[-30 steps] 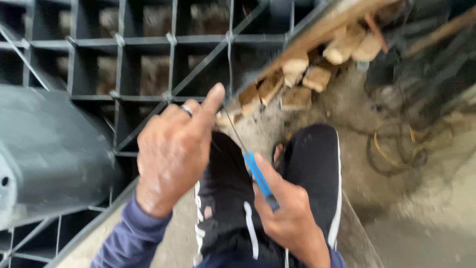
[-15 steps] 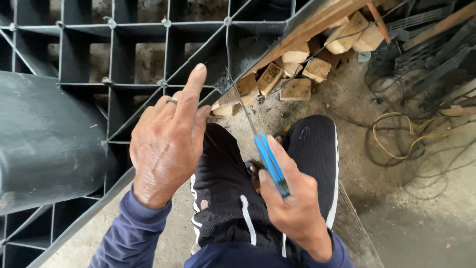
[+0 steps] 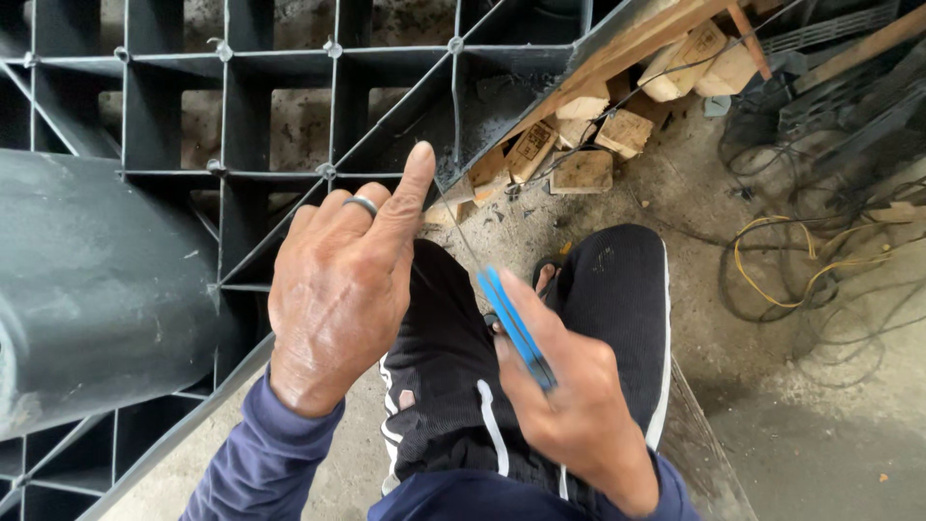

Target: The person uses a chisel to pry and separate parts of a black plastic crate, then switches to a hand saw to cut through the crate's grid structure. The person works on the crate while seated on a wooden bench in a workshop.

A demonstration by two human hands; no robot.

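My left hand is raised with its back to me, a ring on one finger and the index finger pointing up beside a thin wire. The wire runs down the corner of a dark metal grid frame and slants toward my right hand. Whether the left hand pinches the wire is hidden. My right hand grips a blue-handled hand tool, its tip aimed at the wire's lower end. Both hands hover over my knees in black trousers.
A large grey cylinder lies at the left against the grid. Short wooden blocks are piled under a plank at the top centre. Loose yellow and black cables lie tangled on the dirt floor at the right.
The view has tilted, so the grid and wooden blocks sit differently in frame. My left index finger stays raised beside the wire; my right hand with the blue tool has sunk slightly.
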